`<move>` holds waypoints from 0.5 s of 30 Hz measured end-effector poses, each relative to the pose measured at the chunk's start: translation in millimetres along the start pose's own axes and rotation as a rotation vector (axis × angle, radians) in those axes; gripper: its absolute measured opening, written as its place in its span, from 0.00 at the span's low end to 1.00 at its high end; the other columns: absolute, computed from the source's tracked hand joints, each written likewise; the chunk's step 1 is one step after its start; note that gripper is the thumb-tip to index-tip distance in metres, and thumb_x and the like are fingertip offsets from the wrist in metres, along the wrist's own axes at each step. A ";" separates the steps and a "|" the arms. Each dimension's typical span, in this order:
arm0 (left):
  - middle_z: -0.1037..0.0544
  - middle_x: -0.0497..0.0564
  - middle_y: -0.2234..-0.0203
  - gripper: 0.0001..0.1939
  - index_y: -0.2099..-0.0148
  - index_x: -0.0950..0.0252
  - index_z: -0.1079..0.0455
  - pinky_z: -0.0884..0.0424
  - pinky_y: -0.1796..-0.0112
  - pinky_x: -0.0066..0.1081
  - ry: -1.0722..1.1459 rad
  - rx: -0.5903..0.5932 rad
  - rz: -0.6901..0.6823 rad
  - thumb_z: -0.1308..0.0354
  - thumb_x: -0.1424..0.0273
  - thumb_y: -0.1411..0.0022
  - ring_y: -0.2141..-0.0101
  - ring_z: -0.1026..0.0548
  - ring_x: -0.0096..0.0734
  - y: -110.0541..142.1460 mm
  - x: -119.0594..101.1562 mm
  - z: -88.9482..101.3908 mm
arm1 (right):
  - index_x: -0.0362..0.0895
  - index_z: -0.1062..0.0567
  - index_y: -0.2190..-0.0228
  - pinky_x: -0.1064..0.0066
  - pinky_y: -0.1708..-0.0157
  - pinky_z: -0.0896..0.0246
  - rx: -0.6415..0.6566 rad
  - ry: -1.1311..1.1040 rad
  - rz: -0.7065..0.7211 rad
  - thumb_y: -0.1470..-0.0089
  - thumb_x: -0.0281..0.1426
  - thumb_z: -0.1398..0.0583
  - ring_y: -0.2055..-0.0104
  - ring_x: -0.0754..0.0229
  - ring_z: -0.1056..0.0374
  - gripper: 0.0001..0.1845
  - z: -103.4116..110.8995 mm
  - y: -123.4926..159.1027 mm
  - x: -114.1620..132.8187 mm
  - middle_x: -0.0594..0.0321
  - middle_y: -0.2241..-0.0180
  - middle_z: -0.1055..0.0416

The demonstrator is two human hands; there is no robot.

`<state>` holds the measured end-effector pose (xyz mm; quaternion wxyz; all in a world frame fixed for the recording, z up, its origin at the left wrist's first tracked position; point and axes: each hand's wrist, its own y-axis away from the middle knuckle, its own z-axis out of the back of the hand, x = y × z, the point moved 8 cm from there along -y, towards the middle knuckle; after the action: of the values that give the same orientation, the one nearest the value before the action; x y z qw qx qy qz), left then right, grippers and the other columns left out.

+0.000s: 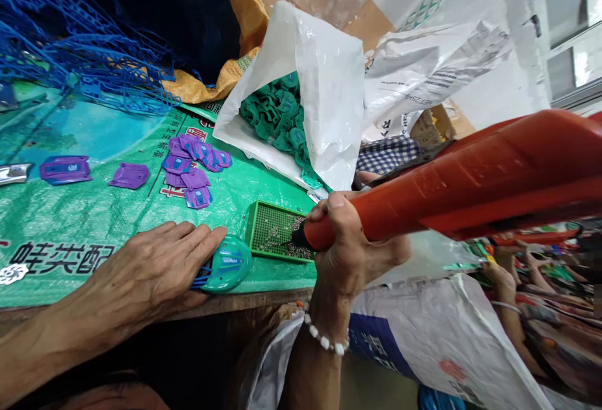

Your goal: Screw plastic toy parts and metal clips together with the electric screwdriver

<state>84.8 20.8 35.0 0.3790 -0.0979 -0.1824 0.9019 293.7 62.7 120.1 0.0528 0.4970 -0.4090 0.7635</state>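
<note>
My left hand is closed over a rounded green plastic part with blue pieces under it, at the table's front edge. My fingers hide much of it. In my right hand is a red electric screwdriver, gripped near its black nose. That nose points down into a small green tray with a grid bottom, where many tiny screws lie. To the left of the tray, several purple plastic plates lie in a loose pile.
A white bag full of green parts stands behind the tray. Blue plastic runners heap at the back left. Green sheeting covers the table. A white sack and a co-worker's arm are at the right.
</note>
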 end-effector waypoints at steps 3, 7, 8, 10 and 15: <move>0.20 0.60 0.58 0.35 0.42 0.70 0.39 0.25 0.60 0.44 0.002 0.021 0.010 0.35 0.77 0.53 0.61 0.21 0.51 -1.1 0.9 -3.5 | 0.44 0.23 0.57 0.62 0.74 0.28 0.002 -0.011 -0.012 0.52 0.40 0.31 0.75 0.57 0.27 0.22 -0.9 -0.9 -1.5 0.67 0.74 0.26; 0.20 0.60 0.57 0.39 0.39 0.69 0.42 0.26 0.58 0.45 0.005 0.054 0.033 0.32 0.75 0.53 0.58 0.22 0.52 0.1 3.0 -8.6 | 0.44 0.24 0.55 0.64 0.76 0.29 -0.001 -0.033 0.000 0.51 0.39 0.31 0.78 0.59 0.28 0.22 0.4 -2.6 3.8 0.70 0.74 0.27; 0.20 0.60 0.57 0.40 0.39 0.69 0.42 0.26 0.58 0.45 0.010 0.049 0.032 0.31 0.74 0.52 0.58 0.22 0.52 0.5 3.0 -8.6 | 0.44 0.24 0.55 0.64 0.77 0.29 0.003 -0.060 0.004 0.50 0.38 0.31 0.80 0.60 0.29 0.21 0.5 -3.3 7.1 0.71 0.75 0.27; 0.20 0.60 0.56 0.39 0.40 0.69 0.41 0.26 0.57 0.45 0.018 0.039 0.025 0.30 0.73 0.52 0.58 0.22 0.52 1.0 2.4 -8.3 | 0.46 0.24 0.53 0.66 0.79 0.31 0.019 -0.149 0.009 0.49 0.35 0.32 0.81 0.62 0.30 0.20 -0.5 -4.8 16.4 0.73 0.76 0.28; 0.21 0.62 0.54 0.40 0.38 0.71 0.41 0.27 0.57 0.44 0.031 0.097 0.041 0.28 0.70 0.49 0.56 0.22 0.51 -1.9 2.4 -10.4 | 0.48 0.24 0.67 0.69 0.80 0.36 0.079 -0.320 0.024 0.48 0.26 0.35 0.82 0.65 0.35 0.06 -7.3 -5.8 51.5 0.74 0.79 0.33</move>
<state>87.6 26.4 26.2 0.3678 -0.0971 -0.1306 0.9156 265.5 54.7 163.4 -0.0418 0.6088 -0.3877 0.6909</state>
